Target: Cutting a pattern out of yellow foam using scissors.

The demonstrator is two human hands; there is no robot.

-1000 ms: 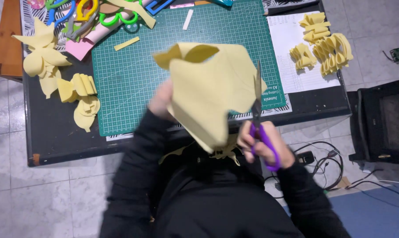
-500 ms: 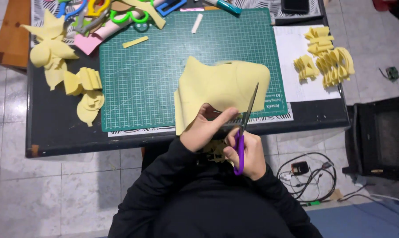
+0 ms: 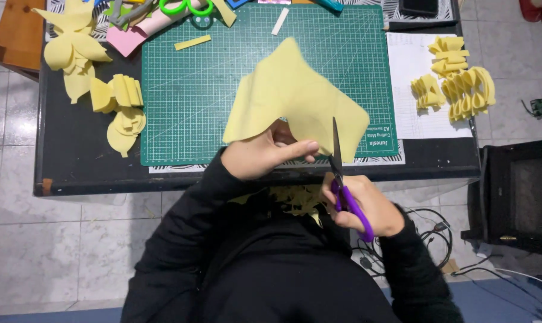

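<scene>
My left hand (image 3: 265,157) grips the lower edge of a large pale yellow foam sheet (image 3: 295,98), held up over the green cutting mat (image 3: 193,90). My right hand (image 3: 366,206) holds purple-handled scissors (image 3: 342,179), whose dark blades point up into the sheet's bottom right edge. Yellow offcuts (image 3: 298,200) lie in my lap between the two hands.
The black table (image 3: 73,161) carries cut yellow foam shapes at left (image 3: 118,104) and folded yellow pieces (image 3: 462,84) on white paper at right. Green scissors (image 3: 187,7) and pink foam (image 3: 139,33) lie at the back. A black box (image 3: 522,197) and cables (image 3: 426,233) are on the floor.
The yellow sheet has been turned and lifted higher over the mat. My left hand shifted its grip along the edge, and the scissors moved right, blades still at the sheet's edge.
</scene>
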